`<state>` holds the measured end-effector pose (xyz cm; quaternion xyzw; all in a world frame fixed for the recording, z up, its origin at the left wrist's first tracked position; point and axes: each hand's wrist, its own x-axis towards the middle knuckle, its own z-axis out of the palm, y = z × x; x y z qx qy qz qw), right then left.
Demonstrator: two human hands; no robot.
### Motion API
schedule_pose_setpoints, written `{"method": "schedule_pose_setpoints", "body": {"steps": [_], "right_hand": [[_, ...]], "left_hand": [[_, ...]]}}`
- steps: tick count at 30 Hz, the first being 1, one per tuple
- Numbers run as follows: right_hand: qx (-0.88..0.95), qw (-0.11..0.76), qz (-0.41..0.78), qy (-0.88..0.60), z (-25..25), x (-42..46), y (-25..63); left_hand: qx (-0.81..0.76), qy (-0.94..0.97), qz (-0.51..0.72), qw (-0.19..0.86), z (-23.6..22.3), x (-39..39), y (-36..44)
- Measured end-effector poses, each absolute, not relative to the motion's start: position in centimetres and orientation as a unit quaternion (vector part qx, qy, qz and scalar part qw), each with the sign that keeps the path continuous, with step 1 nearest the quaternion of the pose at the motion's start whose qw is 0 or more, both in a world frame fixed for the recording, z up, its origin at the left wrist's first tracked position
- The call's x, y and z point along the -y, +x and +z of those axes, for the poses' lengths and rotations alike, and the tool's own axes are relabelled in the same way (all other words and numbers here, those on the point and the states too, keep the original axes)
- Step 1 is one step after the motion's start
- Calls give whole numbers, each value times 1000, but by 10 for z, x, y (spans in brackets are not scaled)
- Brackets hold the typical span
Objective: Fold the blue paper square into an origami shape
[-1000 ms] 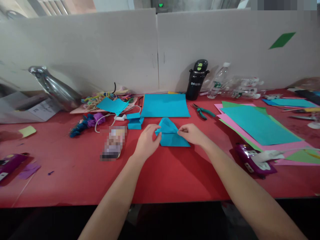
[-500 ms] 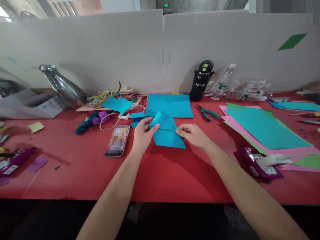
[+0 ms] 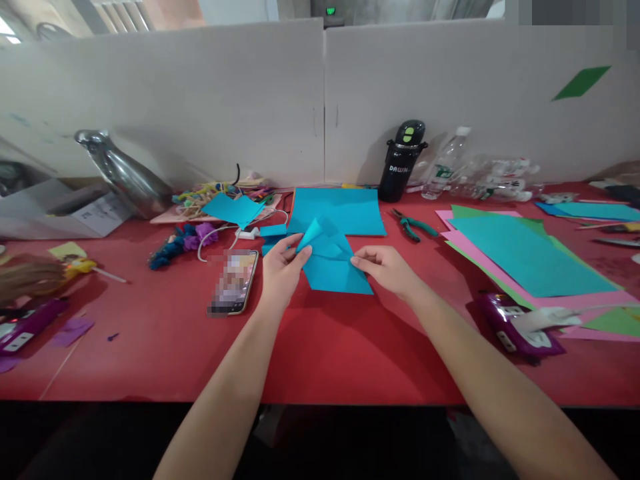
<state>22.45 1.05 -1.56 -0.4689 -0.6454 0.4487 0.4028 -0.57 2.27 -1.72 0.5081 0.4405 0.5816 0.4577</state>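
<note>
Since earlier, a co-worker's hand [image 3: 30, 281] has come in at frame left. Folded blue paper [image 3: 336, 276] at frame centre, over red surface [image 3: 325, 360]; your left hand [image 3: 281, 268] pinches its left edge, your right hand [image 3: 380, 265] its right.

Folded blue paper [image 3: 336, 274] — matt, metal jug [image 3: 126, 176] — smooth and shiny, clear plastic bottle [image 3: 445, 167]

Over the red table [image 3: 325, 353], the left hand [image 3: 281, 270] and right hand [image 3: 383, 267] are bare, with slender fingers [image 3: 369, 257] and narrow, uncovered wrists [image 3: 413, 291]; the left forearm [image 3: 227, 380] and right forearm [image 3: 480, 373], also bare, broaden towards the table's near edge
</note>
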Motion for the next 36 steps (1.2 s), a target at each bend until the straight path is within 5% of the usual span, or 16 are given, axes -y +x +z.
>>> {"method": "schedule_pose_setpoints", "body": {"steps": [21,31,36], "right_hand": [[643,415,458,-453,-14,-9,220],[508,451,609,-410,-13,-3,204],[466,467,589,-467,-20,-3,196]], "left_hand": [[-434,465,585,504,-18,-22,-4],[-426,501,561,503,-17,-15,5],[-418,542,533,498,-19,-8,18]]}}
